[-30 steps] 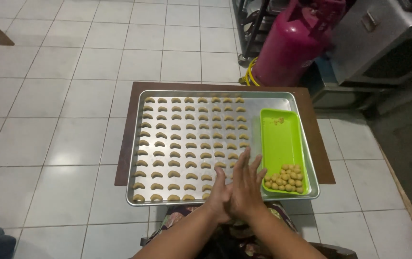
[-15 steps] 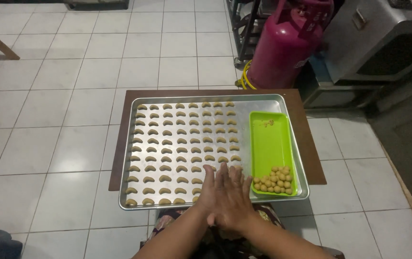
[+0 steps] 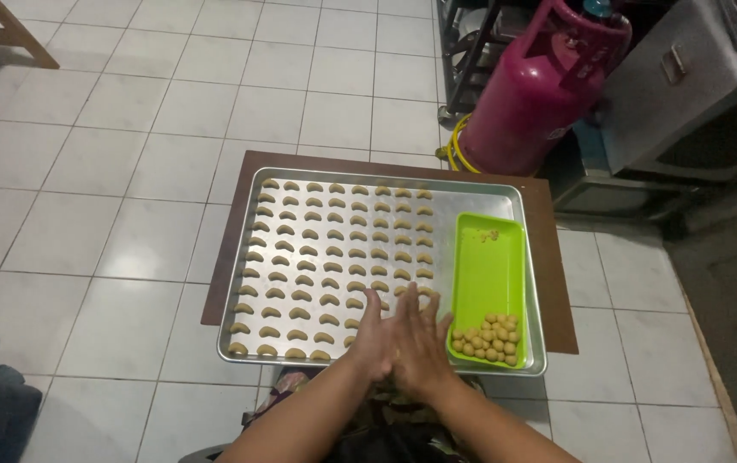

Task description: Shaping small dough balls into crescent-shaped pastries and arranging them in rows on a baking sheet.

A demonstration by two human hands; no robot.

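Dough balls (image 3: 489, 339) — a small heap at the near end of the green tray (image 3: 490, 257), just right of both hands; the right hand (image 3: 420, 347) is the nearer. Left hand (image 3: 374, 341) and right hand are pressed palm to palm, fingers pointing away over the near edge of the metal baking sheet (image 3: 488, 199) — whether anything lies between the palms cannot be told. Crescent pieces (image 3: 326, 249) fill rows to the left, the sheet's long axis running left-right on the brown desk (image 3: 557, 257).
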